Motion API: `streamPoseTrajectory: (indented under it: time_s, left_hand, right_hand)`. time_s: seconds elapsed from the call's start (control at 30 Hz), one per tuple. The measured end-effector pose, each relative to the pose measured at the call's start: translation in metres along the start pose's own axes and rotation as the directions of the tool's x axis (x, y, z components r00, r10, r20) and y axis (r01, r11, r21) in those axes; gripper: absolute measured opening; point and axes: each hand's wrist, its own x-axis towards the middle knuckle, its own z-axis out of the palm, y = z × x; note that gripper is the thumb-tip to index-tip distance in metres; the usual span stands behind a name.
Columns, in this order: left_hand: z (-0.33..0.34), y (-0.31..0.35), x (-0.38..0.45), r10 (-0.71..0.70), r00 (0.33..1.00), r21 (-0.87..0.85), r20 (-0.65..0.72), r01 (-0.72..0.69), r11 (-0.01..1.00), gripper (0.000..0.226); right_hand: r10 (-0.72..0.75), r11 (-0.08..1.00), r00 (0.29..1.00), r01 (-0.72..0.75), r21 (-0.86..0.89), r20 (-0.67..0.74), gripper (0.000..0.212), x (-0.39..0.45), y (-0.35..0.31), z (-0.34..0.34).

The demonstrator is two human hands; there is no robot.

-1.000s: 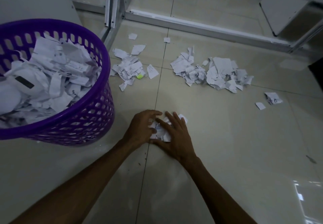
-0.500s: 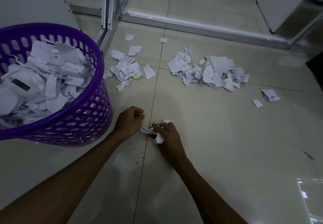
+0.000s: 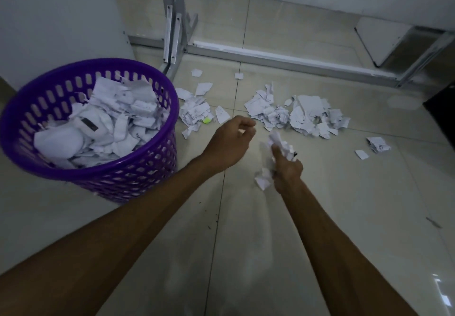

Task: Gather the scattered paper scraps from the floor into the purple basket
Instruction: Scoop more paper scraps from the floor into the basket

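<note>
The basket point(image 3: 103, 168) stands on the floor point(image 3: 344, 217) at the left, scraps point(image 3: 110, 123) heaped in it. Just right of it lies a small pile point(image 3: 194, 113); further right a bigger pile point(image 3: 300, 116). Behind both runs a frame point(image 3: 283, 57).

A single head-worn wide-angle view looks forward and steeply down at the floor point(image 3: 344, 217) from above the person's forearms. The basket point(image 3: 103, 172) sits near, at left; beyond it and to its right, a metal frame point(image 3: 270, 57) crosses the top, farther off. Edges bend from lens distortion.
</note>
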Motion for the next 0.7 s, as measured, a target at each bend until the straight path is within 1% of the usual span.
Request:
streamPoseTrajectory:
  time_s: [0.03,0.07,0.1,0.13,0.2,0.27,0.3,0.37,0.43,0.47,0.53,0.57,0.6,0.63,0.67,0.7]
  left_hand:
    - [-0.005,0.012,0.002,0.025,1.000,-0.020,-0.013,-0.025,0.999,0.020]
    - [-0.013,0.024,0.004,0.054,0.998,-0.035,-0.029,-0.055,0.998,0.021]
    - [-0.020,0.033,0.007,0.068,0.997,-0.043,-0.039,-0.069,0.997,0.022]
    - [-0.030,0.041,0.010,0.078,0.995,-0.052,-0.059,-0.081,0.995,0.022]
    - [-0.060,0.055,0.010,0.100,0.988,-0.076,-0.120,-0.110,0.991,0.022]
    - [-0.094,0.059,0.009,0.092,0.978,-0.091,-0.186,-0.111,0.990,0.021]
    - [-0.113,0.059,0.007,0.083,0.972,-0.083,-0.220,-0.103,0.991,0.020]
    - [-0.158,0.052,-0.004,0.073,0.948,-0.037,-0.311,-0.089,0.995,0.021]
    - [-0.195,0.043,-0.016,0.109,0.919,0.078,-0.379,-0.085,0.993,0.022]
    - [-0.212,0.038,-0.024,0.129,0.908,0.122,-0.399,-0.087,0.989,0.021]
    - [-0.240,0.026,-0.041,0.139,0.884,0.118,-0.447,-0.096,0.988,0.020]
    - [-0.249,0.020,-0.048,0.136,0.871,0.097,-0.473,-0.102,0.990,0.020]
    - [-0.258,0.015,-0.055,0.132,0.856,0.081,-0.499,-0.106,0.991,0.021]
    - [-0.264,0.010,-0.060,0.127,0.845,0.071,-0.519,-0.105,0.992,0.021]
    - [-0.272,0.004,-0.067,0.123,0.841,0.073,-0.528,-0.099,0.992,0.021]
    - [-0.274,0.001,-0.069,0.121,0.846,0.082,-0.519,-0.091,0.992,0.021]
  right_hand:
    - [0.096,0.991,0.993,-0.102,0.088,0.069,0.030,-0.005,-0.012,0.004]
    - [0.148,0.977,0.977,-0.169,0.129,0.154,0.037,-0.013,-0.027,0.010]
    - [0.171,0.966,0.958,-0.209,0.153,0.231,0.046,-0.018,-0.037,0.017]
    - [0.159,0.959,0.943,-0.218,0.183,0.292,0.048,-0.024,-0.048,0.024]
    - [0.114,0.942,0.908,-0.227,0.246,0.403,0.040,-0.047,-0.068,0.043]
    - [0.073,0.929,0.870,-0.237,0.284,0.488,0.023,-0.073,-0.084,0.064]
    - [0.053,0.933,0.844,-0.233,0.275,0.534,0.017,-0.087,-0.092,0.076]
    - [0.046,0.946,0.779,-0.235,0.223,0.626,0.014,-0.120,-0.100,0.104]
    - [0.067,0.954,0.721,-0.248,0.167,0.690,0.015,-0.148,-0.101,0.131]
    - [0.076,0.957,0.688,-0.254,0.141,0.722,0.020,-0.161,-0.100,0.143]
    - [0.091,0.963,0.634,-0.252,0.094,0.768,0.036,-0.189,-0.092,0.169]
    - [0.086,0.976,0.631,-0.208,0.061,0.771,0.043,-0.199,-0.086,0.179]
    - [0.067,0.994,0.651,-0.107,0.005,0.756,0.046,-0.208,-0.080,0.188]
    - [0.018,0.997,0.685,0.041,-0.064,0.728,0.044,-0.214,-0.073,0.195]
    - [-0.060,0.964,0.698,0.225,-0.139,0.713,0.035,-0.222,-0.064,0.202]
    - [-0.168,0.878,0.671,0.436,-0.200,0.722,0.024,-0.223,-0.059,0.203]
